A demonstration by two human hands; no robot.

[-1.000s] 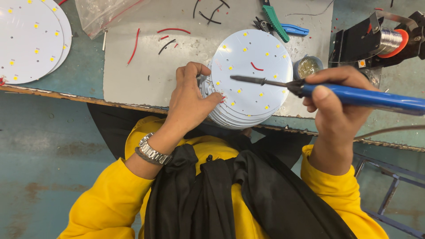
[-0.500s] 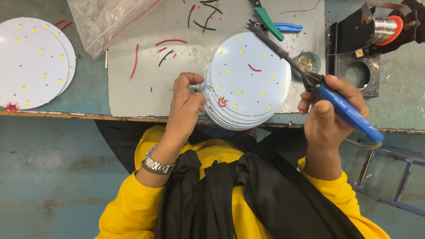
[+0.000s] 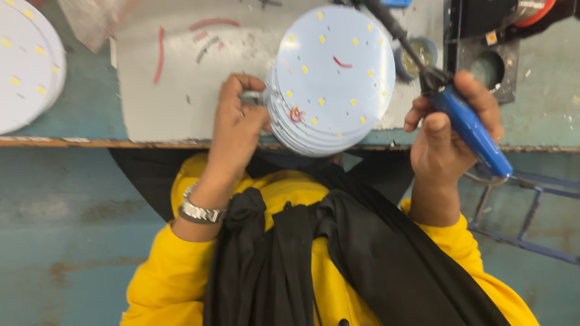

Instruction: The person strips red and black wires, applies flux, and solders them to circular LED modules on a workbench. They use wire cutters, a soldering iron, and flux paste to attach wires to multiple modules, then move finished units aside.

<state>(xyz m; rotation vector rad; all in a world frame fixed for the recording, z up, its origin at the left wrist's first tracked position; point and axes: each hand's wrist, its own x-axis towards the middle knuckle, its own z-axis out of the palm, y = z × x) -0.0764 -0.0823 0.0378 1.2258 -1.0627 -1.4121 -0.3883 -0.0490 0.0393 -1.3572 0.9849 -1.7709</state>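
A stack of round white discs (image 3: 329, 84) dotted with small yellow chips lies on a grey mat (image 3: 181, 78) at the bench's near edge. A short red wire sits on the top disc. My left hand (image 3: 241, 121) rests at the stack's left side, its fingers pinching a thin metal tool against the rim. My right hand (image 3: 450, 133) grips a blue-handled soldering iron (image 3: 465, 127). The iron's dark shaft points up and to the left, past the stack's upper right edge.
More white discs (image 3: 27, 66) are stacked at the far left. Loose red and black wire bits (image 3: 160, 54) lie on the mat. A small round tin (image 3: 417, 57) and a black stand (image 3: 492, 51) sit at the right. A clear plastic bag (image 3: 90, 21) is at the top left.
My right hand has swung the soldering iron off the top disc, up and to the right, toward the tin. The left hand stays at the stack's left edge.
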